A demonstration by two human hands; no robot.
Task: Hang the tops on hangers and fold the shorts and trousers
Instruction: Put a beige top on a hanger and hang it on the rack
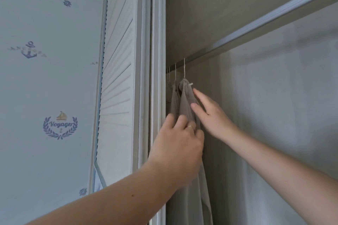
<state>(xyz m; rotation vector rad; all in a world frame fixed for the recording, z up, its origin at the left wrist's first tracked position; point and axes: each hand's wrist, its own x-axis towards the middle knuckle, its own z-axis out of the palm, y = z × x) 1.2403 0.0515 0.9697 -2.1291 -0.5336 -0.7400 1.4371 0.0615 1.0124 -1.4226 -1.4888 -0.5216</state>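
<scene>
A beige top [185, 104] hangs from a wire hanger [184, 71] hooked on the wardrobe rail [256, 30], hard against the left end of the wardrobe, next to the door frame [157, 60]. More hanger hooks sit on the rail just to its left, with another pale garment beneath them.

The left hand [177, 142] presses against the top's near side, fingers curled into the cloth below the shoulder; it seems to pinch a fold, though the thumb is hidden, so how firm the hold is cannot be told. The right hand [208, 113] is open and flat, fingers stretched toward the neck of the top, the fingertips touching or just short of the fabric; it holds nothing.

The step looks like settling this top on the rail and smoothing it. To do that well, the person should let the left hand steady the cloth without dragging it down, since a pull on one side would tip the thin hanger and slip a shoulder off. The right hand can stroke downward from the neck to flatten the bunching near the hook. The hook should sit fully over the rail, and the top should hang free of its neighbour
</scene>
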